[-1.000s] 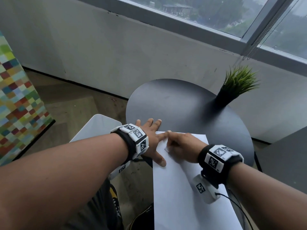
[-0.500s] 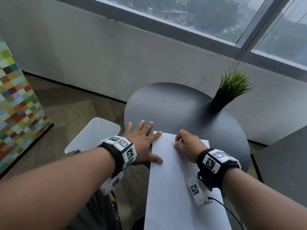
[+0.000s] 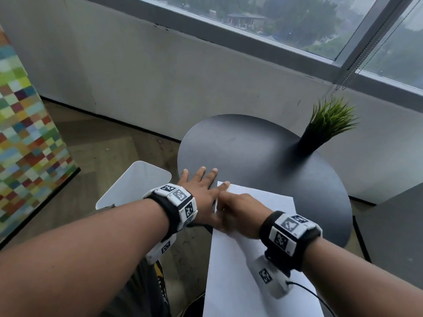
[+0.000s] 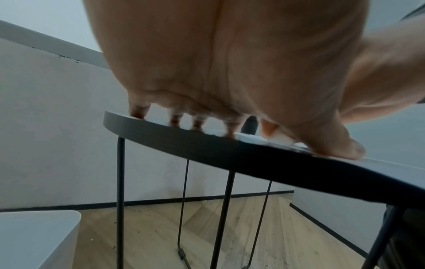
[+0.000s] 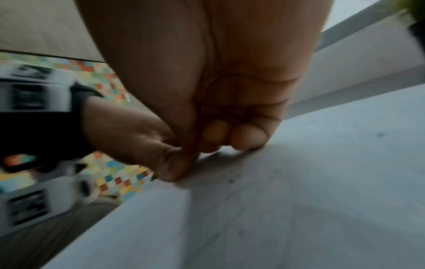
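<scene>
A white sheet of paper (image 3: 229, 271) lies on the round black table (image 3: 251, 152) and hangs over the near edge toward me. My left hand (image 3: 201, 188) lies flat with its fingers spread. Most fingers rest on the bare tabletop, while the index finger and thumb rest on the paper's left edge. In the left wrist view the fingertips (image 4: 138, 112) touch the table's rim (image 4: 207, 147). My right hand (image 3: 238, 213) is curled, its fingertips (image 5: 248, 138) pressing down on the paper (image 5: 299, 200) right beside the left thumb (image 5: 174, 169).
A small green plant in a black pot (image 3: 329, 120) stands at the table's far right. A white bin-like object (image 3: 137, 184) sits on the floor left of the table. A colourful checkered panel (image 3: 27, 145) is further left, and a grey wall under a window lies behind.
My right hand has slid left across the paper, from near the middle of its far edge back to the left edge beside my left thumb. The left hand stays flat.
</scene>
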Available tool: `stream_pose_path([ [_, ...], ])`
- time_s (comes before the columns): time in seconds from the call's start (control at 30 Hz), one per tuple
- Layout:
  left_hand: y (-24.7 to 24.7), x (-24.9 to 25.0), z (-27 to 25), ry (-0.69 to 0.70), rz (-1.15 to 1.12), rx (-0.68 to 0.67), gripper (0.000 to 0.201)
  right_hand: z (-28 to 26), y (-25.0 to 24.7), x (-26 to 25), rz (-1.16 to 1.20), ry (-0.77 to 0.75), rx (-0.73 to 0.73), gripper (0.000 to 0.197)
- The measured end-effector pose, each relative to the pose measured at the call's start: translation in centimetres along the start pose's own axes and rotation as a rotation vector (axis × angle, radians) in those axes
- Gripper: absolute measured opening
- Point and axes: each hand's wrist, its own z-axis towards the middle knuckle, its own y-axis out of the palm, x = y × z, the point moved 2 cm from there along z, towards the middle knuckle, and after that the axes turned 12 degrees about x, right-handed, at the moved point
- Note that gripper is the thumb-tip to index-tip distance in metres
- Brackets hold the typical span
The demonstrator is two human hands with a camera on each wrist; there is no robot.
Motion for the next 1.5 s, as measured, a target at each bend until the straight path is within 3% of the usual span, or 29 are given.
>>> stream_pose_path([
  [0.07, -0.2, 0.2, 0.0, -0.001, 0.009, -0.005, 0.121, -0.1, -0.2, 0.3, -0.019, -0.016, -0.002, 0.009],
  [0.2, -0.9, 0.5, -0.1, 0.013, 0.010, 0.013, 0.115, 1.3, -1.4, 4.4, -0.021, 0.289, 0.138, 0.011],
  [0.33, -1.1, 0.4, -0.4, 0.070, 0.021, -0.009, 0.111, 2.1, -1.4, 5.1, -0.024, 0.395, 0.156, 0.014],
  [0.5, -1.2, 0.4, -0.3, 0.082, 0.007, -0.047, 0.119, 1.5, 0.1, 1.1, -0.082, 0.066, -0.003, 0.018],
  [0.53, -1.3, 0.4, -0.3, 0.082, 0.008, -0.053, 0.119, 1.6, 0.0, 1.2, -0.085, 0.060, -0.017, 0.019],
  [0.67, -1.4, 0.6, -0.2, 0.081, 0.047, -0.082, 0.123, 2.8, -1.9, 4.8, -0.157, 0.349, 0.108, 0.012],
  [0.7, -1.5, 0.6, -0.2, 0.079, 0.050, -0.087, 0.125, 2.7, -2.0, 5.0, -0.181, 0.354, 0.117, 0.014],
  [0.77, -1.6, 0.8, -0.3, 0.076, 0.051, -0.091, 0.128, 2.1, -1.5, 3.5, -0.214, 0.232, 0.087, 0.016],
  [0.87, -1.8, 1.1, -0.3, 0.078, 0.075, -0.084, 0.128, 0.5, -0.3, 1.2, -0.155, -0.018, -0.075, 0.015],
  [0.93, -1.9, 1.1, -0.3, 0.078, 0.086, -0.088, 0.128, 0.8, -1.2, 2.6, -0.166, 0.049, -0.061, 0.011],
  [1.0, -1.9, 1.1, -0.2, 0.072, 0.079, -0.095, 0.127, 1.4, -2.5, 5.3, -0.159, 0.268, 0.043, 0.011],
  [1.07, -2.0, 1.1, -0.3, 0.066, 0.071, -0.108, 0.128, 1.4, -3.0, 6.9, -0.150, 0.385, 0.126, 0.012],
  [1.27, -2.4, 1.4, 0.1, 0.072, 0.085, -0.140, 0.129, -1.0, -0.9, 3.3, -0.116, 0.049, -0.021, 0.010],
  [1.4, -2.6, 1.8, 0.4, 0.070, 0.089, -0.161, 0.121, 0.4, -2.2, 5.9, -0.117, 0.322, 0.133, 0.011],
  [1.43, -2.7, 1.9, 0.4, 0.066, 0.089, -0.172, 0.119, 0.5, -2.3, 6.1, -0.130, 0.347, 0.153, 0.012],
  [1.5, -2.6, 2.0, 0.4, 0.063, 0.096, -0.188, 0.120, 0.2, -1.8, 4.9, -0.167, 0.243, 0.118, 0.016],
])
